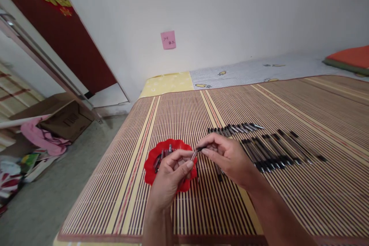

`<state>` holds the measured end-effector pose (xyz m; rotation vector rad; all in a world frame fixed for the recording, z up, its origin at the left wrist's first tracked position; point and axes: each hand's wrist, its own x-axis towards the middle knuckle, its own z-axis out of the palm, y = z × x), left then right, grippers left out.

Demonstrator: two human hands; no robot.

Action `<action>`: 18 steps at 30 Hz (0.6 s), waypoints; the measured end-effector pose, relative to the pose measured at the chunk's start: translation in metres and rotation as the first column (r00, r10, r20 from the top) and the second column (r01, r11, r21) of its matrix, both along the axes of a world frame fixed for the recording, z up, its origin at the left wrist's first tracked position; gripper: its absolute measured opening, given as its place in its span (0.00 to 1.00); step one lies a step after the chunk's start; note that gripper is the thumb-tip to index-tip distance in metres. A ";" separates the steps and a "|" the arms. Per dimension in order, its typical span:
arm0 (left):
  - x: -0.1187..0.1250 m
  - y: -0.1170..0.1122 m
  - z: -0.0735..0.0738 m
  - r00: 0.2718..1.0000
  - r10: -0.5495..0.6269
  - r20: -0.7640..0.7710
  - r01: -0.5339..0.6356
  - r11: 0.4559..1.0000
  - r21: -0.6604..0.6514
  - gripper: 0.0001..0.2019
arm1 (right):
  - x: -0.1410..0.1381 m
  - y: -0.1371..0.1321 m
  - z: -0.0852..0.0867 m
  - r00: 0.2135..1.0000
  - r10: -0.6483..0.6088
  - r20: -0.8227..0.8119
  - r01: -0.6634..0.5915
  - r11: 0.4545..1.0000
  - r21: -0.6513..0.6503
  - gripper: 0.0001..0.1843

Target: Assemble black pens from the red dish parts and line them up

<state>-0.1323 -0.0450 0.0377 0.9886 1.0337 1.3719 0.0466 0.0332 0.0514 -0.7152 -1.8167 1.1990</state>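
Note:
Between the thumb and fingers of my left hand [172,175] is a slim, clear pen part [194,156], tilted up to the right. My right hand [227,155] pinches a small black pen part [200,149] at its upper end; whether the two pieces are joined I cannot tell. Behind and partly under my left hand stands a red scalloped bowl [148,177] with loose pen parts [164,155] in it. Right of my right hand lies a slanted row of black-and-clear pens [271,152]. A row of short, dark-ended pen parts [236,128] lies beyond it.
A striped bamboo mat [115,184] covers the bed. More dark pen pieces [219,175] lie under my right wrist. A folded orange cloth [350,58] rests at the far right. On the floor at left is a cardboard box [69,121]. A pink note [168,40] hangs on the wall.

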 end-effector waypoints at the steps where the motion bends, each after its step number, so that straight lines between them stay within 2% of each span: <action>1: 0.000 0.000 0.000 1.000 -0.003 -0.008 0.003 1.000 -0.002 0.08 | 0.001 0.000 0.000 1.000 -0.004 0.010 0.004 1.000 0.009 0.06; 4: 0.001 -0.001 0.001 1.000 -0.002 -0.029 0.002 1.000 -0.012 0.08 | 0.003 0.001 0.001 1.000 -0.001 -0.004 0.002 1.000 0.024 0.06; 10: -0.001 0.000 -0.002 0.998 -0.037 -0.048 0.037 0.999 -0.004 0.09 | 0.003 0.002 0.000 0.986 0.015 -0.167 -0.030 0.996 -0.089 0.12; 18: 0.002 0.001 -0.004 0.997 -0.071 0.009 0.071 0.998 0.002 0.08 | 0.002 0.000 0.004 0.987 0.027 -0.160 -0.040 0.996 -0.078 0.07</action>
